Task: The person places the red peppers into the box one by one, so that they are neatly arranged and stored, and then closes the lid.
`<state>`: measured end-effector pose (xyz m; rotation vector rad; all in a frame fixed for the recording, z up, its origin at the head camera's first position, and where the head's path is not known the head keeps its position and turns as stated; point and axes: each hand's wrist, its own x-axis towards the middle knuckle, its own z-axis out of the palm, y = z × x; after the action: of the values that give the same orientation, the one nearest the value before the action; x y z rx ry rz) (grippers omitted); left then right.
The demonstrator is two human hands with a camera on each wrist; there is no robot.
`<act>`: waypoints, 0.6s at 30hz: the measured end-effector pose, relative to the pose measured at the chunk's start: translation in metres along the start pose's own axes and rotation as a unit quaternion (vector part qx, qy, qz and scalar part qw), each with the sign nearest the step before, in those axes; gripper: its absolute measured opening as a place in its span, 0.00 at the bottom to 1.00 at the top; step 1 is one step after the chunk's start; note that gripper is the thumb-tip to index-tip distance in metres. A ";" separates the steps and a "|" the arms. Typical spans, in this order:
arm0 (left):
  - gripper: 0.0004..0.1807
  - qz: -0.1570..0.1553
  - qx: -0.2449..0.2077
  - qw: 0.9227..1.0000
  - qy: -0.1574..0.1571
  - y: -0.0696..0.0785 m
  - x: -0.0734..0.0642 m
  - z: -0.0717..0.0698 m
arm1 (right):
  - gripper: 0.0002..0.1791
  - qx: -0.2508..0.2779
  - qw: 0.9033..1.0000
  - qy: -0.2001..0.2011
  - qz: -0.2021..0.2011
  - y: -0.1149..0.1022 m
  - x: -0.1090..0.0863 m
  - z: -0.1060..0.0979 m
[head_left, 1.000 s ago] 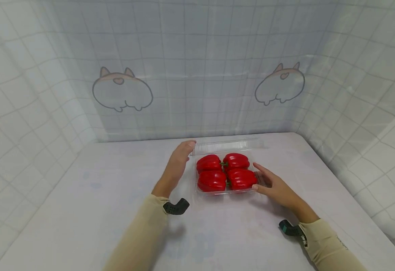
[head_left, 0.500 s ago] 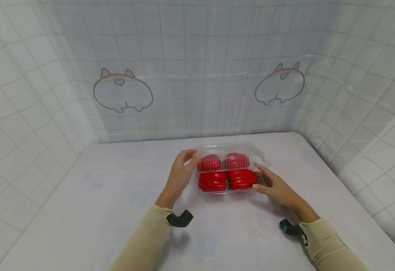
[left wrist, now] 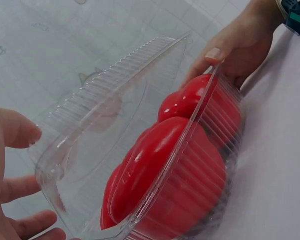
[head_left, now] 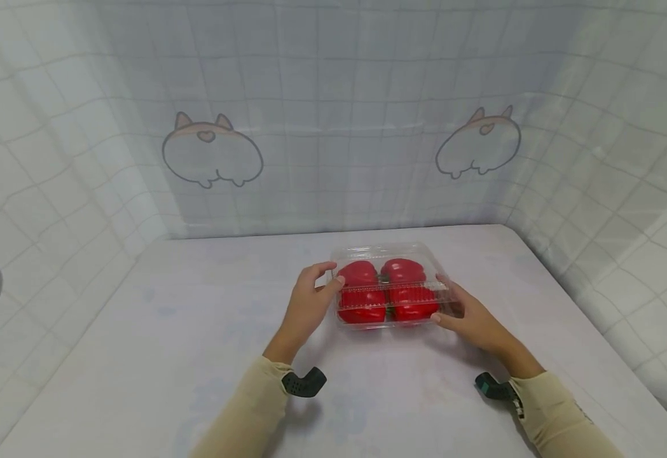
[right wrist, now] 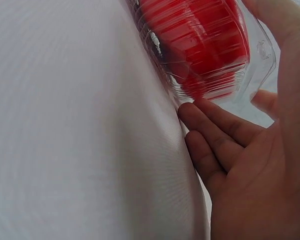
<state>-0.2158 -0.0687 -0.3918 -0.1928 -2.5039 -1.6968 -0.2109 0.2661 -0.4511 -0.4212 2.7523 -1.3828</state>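
A clear plastic clamshell container (head_left: 387,326) holds several red bell peppers (head_left: 362,306) on the table. Its hinged clear lid (head_left: 379,252) tilts down over them, front edge above the base rim. At the lid's left side is my left hand (head_left: 303,305); the thumb tip touches the lid corner, and the spread fingers lie along the side wall in the left wrist view. My right hand (head_left: 476,324) holds the container's right side, thumb at the front rim corner and fingers against the side wall. The right wrist view shows those fingertips (right wrist: 187,112) low on the ribbed wall.
A white table (head_left: 224,286) with faint coloured patches carries the container near its back edge. Behind and on both sides hangs a white grid-patterned cloth (head_left: 339,95) with cartoon animal drawings.
The lid has swung from standing up behind the peppers forward and down over them. My left hand has come forward and slightly right with it; the right hand stays at the container's side.
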 end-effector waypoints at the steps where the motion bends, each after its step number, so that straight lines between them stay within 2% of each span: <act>1: 0.26 0.001 0.001 1.000 0.000 0.000 0.000 0.000 | 0.53 -0.001 1.000 0.000 0.000 -0.001 0.000 0.000; 8: 0.24 0.000 -0.001 1.000 -0.008 -0.001 -0.004 0.001 | 0.56 0.018 1.000 -0.003 0.004 -0.003 -0.002 -0.003; 18: 0.22 0.008 -0.007 1.000 -0.017 -0.008 -0.006 0.001 | 0.49 0.015 1.000 -0.018 -0.001 -0.005 -0.006 -0.012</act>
<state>-0.2112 -0.0711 -0.4002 -0.2428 -2.5089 -1.7187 -0.2054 0.2744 -0.4404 -0.4444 2.6992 -1.4020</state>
